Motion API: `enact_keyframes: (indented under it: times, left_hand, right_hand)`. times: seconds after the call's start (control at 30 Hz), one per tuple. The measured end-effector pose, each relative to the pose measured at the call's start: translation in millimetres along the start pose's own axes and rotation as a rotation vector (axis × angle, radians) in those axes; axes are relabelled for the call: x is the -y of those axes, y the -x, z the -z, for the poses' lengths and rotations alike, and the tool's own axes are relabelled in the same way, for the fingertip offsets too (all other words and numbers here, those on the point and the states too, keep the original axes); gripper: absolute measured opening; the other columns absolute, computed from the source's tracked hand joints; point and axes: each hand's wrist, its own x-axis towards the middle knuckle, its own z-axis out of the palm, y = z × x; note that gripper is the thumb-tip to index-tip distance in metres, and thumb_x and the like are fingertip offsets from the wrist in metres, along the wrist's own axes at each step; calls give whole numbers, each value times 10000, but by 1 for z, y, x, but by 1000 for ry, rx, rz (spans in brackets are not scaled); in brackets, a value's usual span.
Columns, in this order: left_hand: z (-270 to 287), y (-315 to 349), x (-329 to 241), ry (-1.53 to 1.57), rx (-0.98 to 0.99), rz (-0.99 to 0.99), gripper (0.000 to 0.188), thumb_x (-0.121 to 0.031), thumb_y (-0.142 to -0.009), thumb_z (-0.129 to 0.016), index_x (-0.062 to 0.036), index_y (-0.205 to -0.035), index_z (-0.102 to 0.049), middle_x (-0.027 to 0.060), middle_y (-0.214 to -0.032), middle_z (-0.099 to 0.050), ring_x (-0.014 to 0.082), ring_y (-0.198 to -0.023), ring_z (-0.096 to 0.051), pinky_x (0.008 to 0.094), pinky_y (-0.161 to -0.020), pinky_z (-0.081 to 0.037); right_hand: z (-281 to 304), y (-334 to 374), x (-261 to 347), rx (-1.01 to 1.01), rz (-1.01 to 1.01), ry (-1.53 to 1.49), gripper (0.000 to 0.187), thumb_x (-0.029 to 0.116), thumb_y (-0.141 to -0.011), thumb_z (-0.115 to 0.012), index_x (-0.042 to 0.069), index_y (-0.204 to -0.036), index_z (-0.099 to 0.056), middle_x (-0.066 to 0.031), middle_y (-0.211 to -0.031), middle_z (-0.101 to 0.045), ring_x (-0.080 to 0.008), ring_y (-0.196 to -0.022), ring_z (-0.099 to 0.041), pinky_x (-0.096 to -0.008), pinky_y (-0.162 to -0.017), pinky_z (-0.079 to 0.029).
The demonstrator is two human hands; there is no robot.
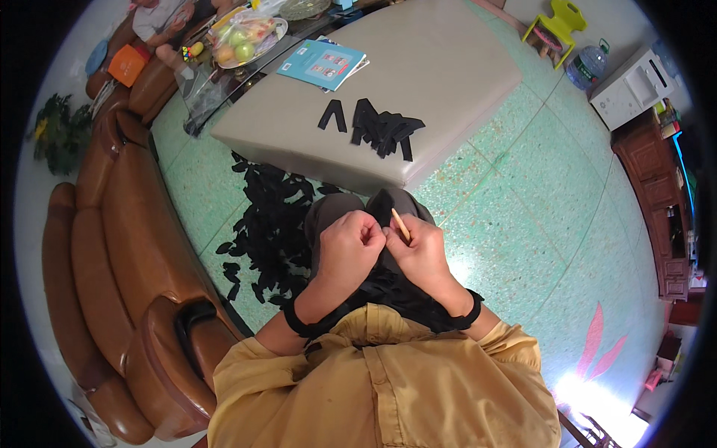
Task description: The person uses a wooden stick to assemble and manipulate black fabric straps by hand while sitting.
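Observation:
Above my lap both hands are closed and nearly touch at the fingertips. My left hand (349, 243) is pinched, and what sits between its fingertips is too small or hidden to make out. A slim pale wooden stick (401, 225) slants up out of my right hand (420, 252), which grips it. Between and just beyond the hands a black fabric piece (382, 203) shows against my dark trousers. More black material (392, 295) lies across my lap. Ahead, folded black fabric strips (385, 128) are heaped on a beige padded bench, with one V-shaped strip (333, 116) apart.
Many black pieces (272, 224) litter the green floor left of my legs. Blue booklets (323, 63) lie on the bench (448, 67). A brown leather sofa (142, 246) runs along the left. Far left sits another person (157, 22) near a fruit plate (250, 45).

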Motion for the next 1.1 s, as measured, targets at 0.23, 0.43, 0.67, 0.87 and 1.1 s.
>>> enact_keyframes:
  times: [0.23,0.43,0.67,0.87,1.1]
  left_hand:
    - [13,-6,9,50,143,-36,120,-47,-804,-629,1,-912,-617,61,-719,-581,94,-609,-518,231,-537,-412]
    - [39,-32,15,708,521,549,189,-45,-789,-633,20,-961,-588,27,-824,-612,86,-716,-558,216,-684,-434]
    - [40,-35,18,612,603,534,79,-71,-815,-615,8,-821,-617,21,-735,-608,72,-673,-547,202,-630,-429]
    - [23,-24,17,663,382,540,64,-55,-832,-585,-7,-791,-596,-9,-694,-569,47,-626,-501,199,-579,-408]
    - [14,-14,18,760,294,424,56,-57,-853,-545,-8,-846,-571,26,-786,-577,92,-669,-527,232,-634,-426]
  right_hand:
    - [17,-16,-20,234,-244,-188,154,114,-801,-623,7,-747,-526,-38,-562,-436,-99,-520,-410,-265,-489,-347]
    - [29,-24,0,407,-453,-405,148,130,-818,-648,-6,-841,-594,67,-648,-464,-32,-613,-401,-204,-551,-345]
    - [28,-24,1,509,-570,-505,121,108,-821,-653,-6,-844,-619,43,-677,-532,-30,-635,-446,-204,-562,-376]
    - [14,-8,-13,444,-367,-542,191,191,-821,-679,14,-778,-621,32,-646,-568,-22,-581,-443,-193,-503,-332]
    - [22,-14,-1,432,-460,-597,146,187,-859,-617,44,-826,-616,9,-677,-609,-12,-532,-441,-186,-423,-289]
